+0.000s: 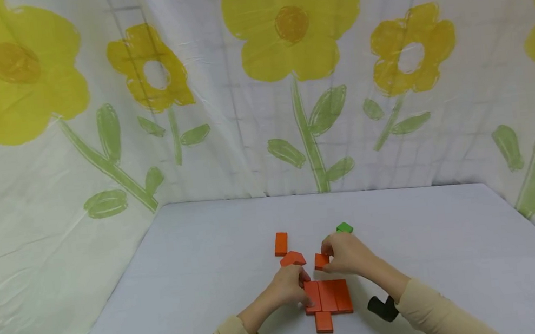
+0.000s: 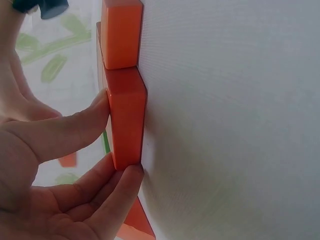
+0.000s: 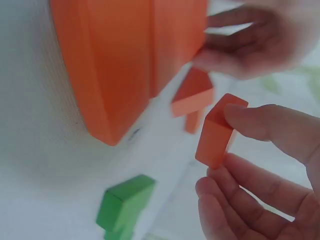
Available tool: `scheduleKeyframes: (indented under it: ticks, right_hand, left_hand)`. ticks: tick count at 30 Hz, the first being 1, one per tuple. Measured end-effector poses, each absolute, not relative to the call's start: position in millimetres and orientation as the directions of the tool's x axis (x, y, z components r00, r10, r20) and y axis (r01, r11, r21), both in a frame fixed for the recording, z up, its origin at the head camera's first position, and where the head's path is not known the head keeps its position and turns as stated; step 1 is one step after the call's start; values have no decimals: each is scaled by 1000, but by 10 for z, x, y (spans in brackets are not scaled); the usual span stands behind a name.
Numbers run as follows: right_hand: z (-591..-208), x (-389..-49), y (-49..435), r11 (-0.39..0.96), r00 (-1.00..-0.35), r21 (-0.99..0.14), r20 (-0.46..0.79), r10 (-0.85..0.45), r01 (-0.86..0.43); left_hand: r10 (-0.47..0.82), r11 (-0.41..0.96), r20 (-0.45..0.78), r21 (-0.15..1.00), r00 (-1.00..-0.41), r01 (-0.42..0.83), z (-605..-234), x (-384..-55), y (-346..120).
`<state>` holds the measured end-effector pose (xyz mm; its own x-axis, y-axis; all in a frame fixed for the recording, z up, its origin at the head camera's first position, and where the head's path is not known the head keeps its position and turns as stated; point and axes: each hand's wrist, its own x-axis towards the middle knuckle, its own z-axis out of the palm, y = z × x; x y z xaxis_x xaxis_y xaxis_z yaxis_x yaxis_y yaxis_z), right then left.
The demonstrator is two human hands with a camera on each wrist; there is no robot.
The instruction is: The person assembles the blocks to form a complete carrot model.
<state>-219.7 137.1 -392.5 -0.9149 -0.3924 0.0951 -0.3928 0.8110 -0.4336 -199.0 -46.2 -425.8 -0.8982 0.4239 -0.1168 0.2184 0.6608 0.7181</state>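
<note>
My left hand (image 1: 288, 286) is at the left side of several red rectangular blocks laid flat against each other. Its thumb and fingers pinch the leftmost red block (image 2: 126, 122), thumb on its upper edge and fingertips at its end. A small square red block (image 2: 121, 37) touches the near side of this group. My right hand (image 1: 347, 252) holds another small red block (image 3: 220, 131) between thumb and fingers, raised just beyond the group. In the right wrist view, the joined blocks (image 3: 122, 55) lie left of that held block.
Beyond the left hand lie a red triangular block (image 1: 293, 258) and an upright-looking red rectangular block (image 1: 281, 244). Green blocks (image 1: 344, 228) sit behind the right hand, partly hidden by it. The white table (image 1: 199, 261) ends at a flowered curtain (image 1: 215, 140).
</note>
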Motion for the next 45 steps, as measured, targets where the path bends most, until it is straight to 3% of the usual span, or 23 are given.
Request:
scheduleKeyframes:
  ticks: [11,19,30,37,45]
  right_hand:
    - [-3976,-1605,1605,692,-830,-566,-23,-557,-449]
    - [-4150,-1442,1578,732,-829,-499,-47,-557,-464]
    - [-4167,-1427,1534,736,-832,-469,-3,-555,-489]
    - [-4142,-1472,1553,735,-830,-489,-37,-557,-471]
    - [-3922,-1894,1458,725,-864,-518,56,-500,-454]
  left_hand:
    - [417,682,-114,695,-902,228,-4240,-1978,-471]
    - [420,684,-106,690,-901,238,-4245,-1985,-462]
    - [410,689,-110,688,-905,229,-4250,-1972,-453]
    - [408,688,-112,690,-906,225,-4252,-1967,-439]
    - [414,668,-122,714,-902,210,-4258,-1982,-461]
